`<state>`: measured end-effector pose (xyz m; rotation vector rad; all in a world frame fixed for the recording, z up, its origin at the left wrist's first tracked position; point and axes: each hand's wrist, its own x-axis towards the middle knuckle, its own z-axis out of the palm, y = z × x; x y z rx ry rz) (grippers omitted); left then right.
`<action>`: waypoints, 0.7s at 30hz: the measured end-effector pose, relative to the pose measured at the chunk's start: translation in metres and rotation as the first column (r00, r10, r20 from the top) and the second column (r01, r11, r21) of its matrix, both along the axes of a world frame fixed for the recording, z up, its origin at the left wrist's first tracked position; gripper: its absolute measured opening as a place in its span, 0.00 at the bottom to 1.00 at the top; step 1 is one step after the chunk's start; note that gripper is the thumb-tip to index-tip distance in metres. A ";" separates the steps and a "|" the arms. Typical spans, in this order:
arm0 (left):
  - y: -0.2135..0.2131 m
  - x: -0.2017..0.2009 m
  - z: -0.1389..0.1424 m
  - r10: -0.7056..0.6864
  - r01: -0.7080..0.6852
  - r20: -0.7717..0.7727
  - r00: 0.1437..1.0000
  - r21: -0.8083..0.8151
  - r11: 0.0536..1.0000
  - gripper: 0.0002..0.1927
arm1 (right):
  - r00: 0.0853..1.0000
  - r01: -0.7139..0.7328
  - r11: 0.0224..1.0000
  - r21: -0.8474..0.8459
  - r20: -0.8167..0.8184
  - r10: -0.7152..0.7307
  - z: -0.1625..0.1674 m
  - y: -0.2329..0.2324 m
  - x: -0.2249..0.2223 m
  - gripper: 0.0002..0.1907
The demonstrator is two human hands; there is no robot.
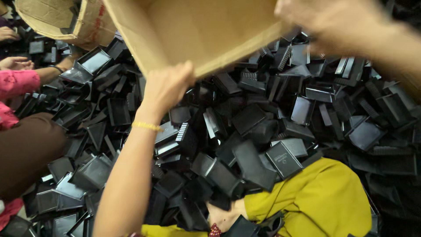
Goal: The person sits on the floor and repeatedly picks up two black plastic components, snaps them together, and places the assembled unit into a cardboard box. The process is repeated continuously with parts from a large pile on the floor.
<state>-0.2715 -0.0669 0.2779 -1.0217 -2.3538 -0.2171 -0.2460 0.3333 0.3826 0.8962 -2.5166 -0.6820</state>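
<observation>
The cardboard box [197, 30] is tilted at the top middle of the view, its open inside facing the camera and bare as far as it shows; its top and left part run out of the frame. The left hand [165, 87] holds the box's lower edge, grip clamped on the cardboard, with the thumb side hidden behind the rim. A thin gold bangle [147, 126] circles that wrist. The right hand [326, 22] is at the box's right edge, blurred by motion; it seems to hold that edge, but whether its grip is closed there I cannot tell.

Below the box lies a deep heap of black plastic parts [250, 131], trays and ribbed pieces overlapping every way, so many single shapes are hard to separate. The heap spreads to the right, left and bottom edges and covers whatever carries it. It leaves almost no open room; the only gap is the mustard-yellow cloth [324, 202] on the person's lap, against which parts rest.

At the upper left, a second cardboard box [57, 19] is tilted too, its contents out of sight. Beside it, another person's arm in a pink sleeve [15, 83] reaches in, cut off by the left edge, with a dark brown garment [26, 149] below.
</observation>
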 end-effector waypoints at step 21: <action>-0.032 -0.068 -0.118 0.353 -0.108 0.549 0.758 -0.428 0.897 0.30 | 0.694 0.325 0.945 -0.037 0.688 -0.212 -0.189 -0.014 -0.050 0.41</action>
